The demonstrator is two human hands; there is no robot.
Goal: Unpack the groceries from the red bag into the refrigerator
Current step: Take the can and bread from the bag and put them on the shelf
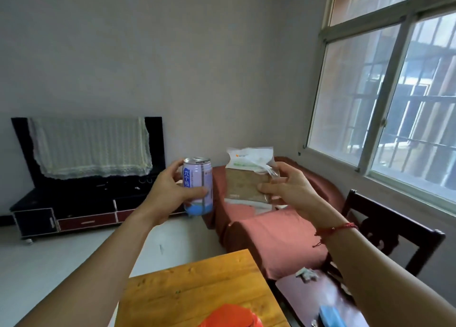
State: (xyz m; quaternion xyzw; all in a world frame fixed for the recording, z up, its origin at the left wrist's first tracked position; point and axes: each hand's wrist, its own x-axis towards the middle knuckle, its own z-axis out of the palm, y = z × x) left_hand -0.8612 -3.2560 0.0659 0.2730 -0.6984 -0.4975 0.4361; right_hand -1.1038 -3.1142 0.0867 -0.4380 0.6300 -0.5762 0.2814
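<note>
My left hand (170,193) grips a pale purple and blue drink can (198,186) upright at chest height. My right hand (288,188) holds a clear packet of sliced bread (246,176) with a white printed top, thumb across its lower front. Both are raised in front of me, above the floor and sofa. The red bag (229,318) shows only as a crumpled orange-red patch at the bottom edge, lying on the wooden table (197,287). No refrigerator is in view.
A black TV stand (74,203) carries a cloth-draped screen (91,146) at the left wall. A sofa with pink-red covers (276,238) stands ahead. A dark wooden chair (385,228) is under the window (394,92) at right. Pale floor lies between.
</note>
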